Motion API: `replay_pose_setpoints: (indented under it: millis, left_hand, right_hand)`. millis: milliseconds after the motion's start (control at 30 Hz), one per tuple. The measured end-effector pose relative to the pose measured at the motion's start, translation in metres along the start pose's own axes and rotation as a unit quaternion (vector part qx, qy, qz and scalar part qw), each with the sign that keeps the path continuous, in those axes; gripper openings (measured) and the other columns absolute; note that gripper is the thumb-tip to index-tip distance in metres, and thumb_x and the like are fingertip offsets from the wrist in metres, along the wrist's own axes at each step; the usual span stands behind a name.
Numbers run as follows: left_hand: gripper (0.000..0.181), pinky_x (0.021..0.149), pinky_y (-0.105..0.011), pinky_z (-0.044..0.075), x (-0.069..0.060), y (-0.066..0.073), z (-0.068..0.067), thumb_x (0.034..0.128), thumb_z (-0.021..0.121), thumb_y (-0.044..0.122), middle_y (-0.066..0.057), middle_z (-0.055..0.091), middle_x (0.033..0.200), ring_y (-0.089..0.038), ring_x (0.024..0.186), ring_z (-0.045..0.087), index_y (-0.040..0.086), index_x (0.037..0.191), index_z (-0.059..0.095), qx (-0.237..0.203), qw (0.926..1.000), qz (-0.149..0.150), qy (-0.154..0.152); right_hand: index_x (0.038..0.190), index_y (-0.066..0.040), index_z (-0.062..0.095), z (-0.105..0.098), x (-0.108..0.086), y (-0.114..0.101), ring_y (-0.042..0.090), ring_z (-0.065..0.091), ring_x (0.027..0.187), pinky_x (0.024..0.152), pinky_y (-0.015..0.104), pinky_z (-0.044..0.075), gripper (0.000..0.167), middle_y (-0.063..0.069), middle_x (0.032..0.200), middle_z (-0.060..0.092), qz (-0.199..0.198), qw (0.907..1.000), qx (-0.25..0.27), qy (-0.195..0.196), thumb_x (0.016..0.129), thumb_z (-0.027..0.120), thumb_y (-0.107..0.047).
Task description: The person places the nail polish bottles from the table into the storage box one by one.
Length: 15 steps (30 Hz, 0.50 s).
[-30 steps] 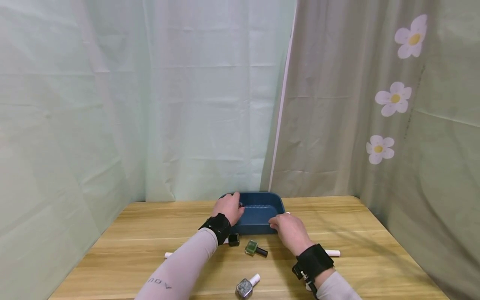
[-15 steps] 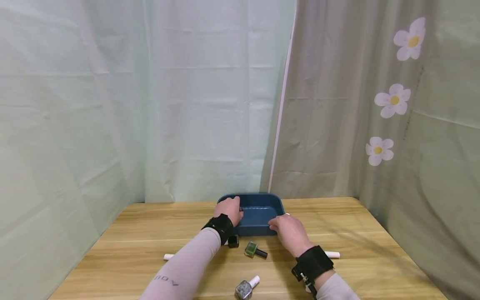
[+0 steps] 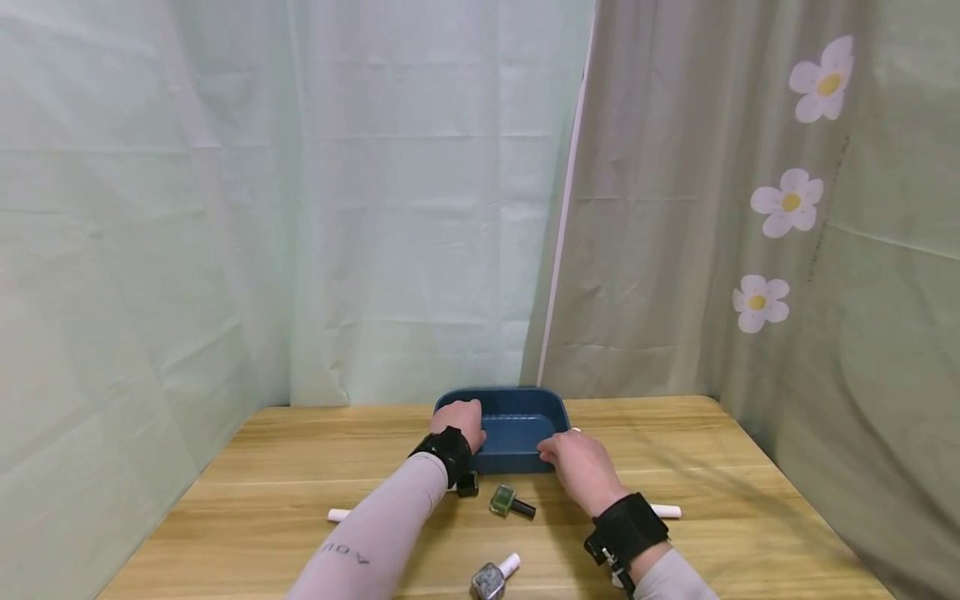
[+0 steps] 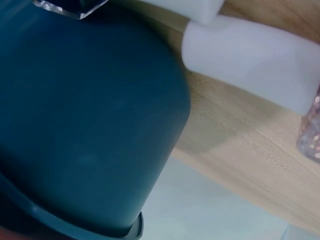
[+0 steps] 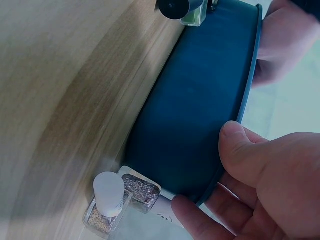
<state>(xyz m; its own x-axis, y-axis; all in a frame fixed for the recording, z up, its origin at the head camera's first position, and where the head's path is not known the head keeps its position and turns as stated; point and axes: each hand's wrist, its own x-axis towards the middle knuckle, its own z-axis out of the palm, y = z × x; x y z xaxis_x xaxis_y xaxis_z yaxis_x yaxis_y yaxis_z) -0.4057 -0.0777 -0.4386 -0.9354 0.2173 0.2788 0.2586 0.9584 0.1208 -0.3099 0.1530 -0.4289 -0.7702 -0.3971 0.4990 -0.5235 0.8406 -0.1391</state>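
A blue rectangular tray (image 3: 517,462) stands toward the back of the table. My left hand (image 3: 460,419) reaches over its left side, fingertips down inside and mostly hidden. A sliver of a small dark object shows at the left fingers; its kind is hidden. At the front right corner my right hand (image 5: 270,175) grips the tray's rim, thumb on the outer wall and fingers round the edge. In front of the tray lie a green nail polish bottle (image 3: 502,499) with a black cap and a dark nail polish bottle (image 3: 467,485). Nearer lies a silver glitter nail polish bottle (image 3: 489,581).
White caps (image 3: 666,511) show beyond the right wrist and by the left sleeve. Glitter bottles (image 5: 142,192) stand close to the tray's right end. A pinkish glitter bottle (image 4: 311,127) with a white cap lies past its left end. Curtains hang behind the table (image 3: 247,467).
My left hand has moved lower into the tray, and the small dark object at its fingers has sunk with it. The right hand keeps its grip on the rim.
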Motion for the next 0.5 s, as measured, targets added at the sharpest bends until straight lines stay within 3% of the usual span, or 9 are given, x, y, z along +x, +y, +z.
replay_pose_setpoints:
  millis: [33, 200, 400, 500]
  left_hand:
    - [0.025, 0.064, -0.043, 0.057, -0.001, 0.002, -0.004, 0.0942, 0.086, 0.023, -0.002, 0.064, 0.07, -0.023, 0.064, 0.064, 0.012, 0.085, 0.067, -0.003, 1.0, -0.004, -0.007]
    - [0.028, 0.061, -0.042, 0.055, 0.011, -0.006, 0.017, 0.0935, 0.086, 0.027, 0.002, 0.062, 0.067, -0.02, 0.061, 0.061, 0.017, 0.078, 0.065, 0.011, 0.9998, 0.003, -0.016]
    - [0.034, 0.059, -0.04, 0.054, 0.016, -0.008, 0.017, 0.0926, 0.087, 0.027, 0.004, 0.059, 0.06, -0.016, 0.058, 0.059, 0.019, 0.068, 0.065, 0.029, 0.9984, 0.002, -0.048]
    - [0.035, 0.059, -0.038, 0.052, 0.018, -0.011, 0.024, 0.0924, 0.086, 0.025, 0.005, 0.058, 0.058, -0.015, 0.057, 0.058, 0.02, 0.065, 0.064, 0.033, 0.998, 0.006, -0.054]
  right_hand:
    - [0.094, -0.008, 0.085, 0.0, 0.0, 0.0, 0.02, 0.071, 0.077, 0.073, 0.041, 0.061, 0.004, 0.001, 0.084, 0.078, 0.0, 1.0, -0.002, -0.001, 0.095, 0.084, -0.004]
    - [0.094, -0.01, 0.084, -0.002, 0.0, -0.001, 0.02, 0.071, 0.077, 0.073, 0.041, 0.061, 0.006, 0.0, 0.084, 0.078, 0.004, 1.0, -0.005, -0.003, 0.095, 0.084, -0.004]
    - [0.093, -0.011, 0.084, 0.0, 0.0, 0.0, 0.02, 0.071, 0.077, 0.072, 0.04, 0.06, 0.006, 0.0, 0.083, 0.078, -0.001, 0.9999, -0.01, -0.001, 0.095, 0.084, -0.005]
    - [0.095, -0.01, 0.085, 0.001, 0.0, 0.001, 0.02, 0.071, 0.078, 0.073, 0.04, 0.061, 0.004, 0.001, 0.085, 0.078, 0.0, 0.9999, -0.01, -0.004, 0.095, 0.084, -0.006]
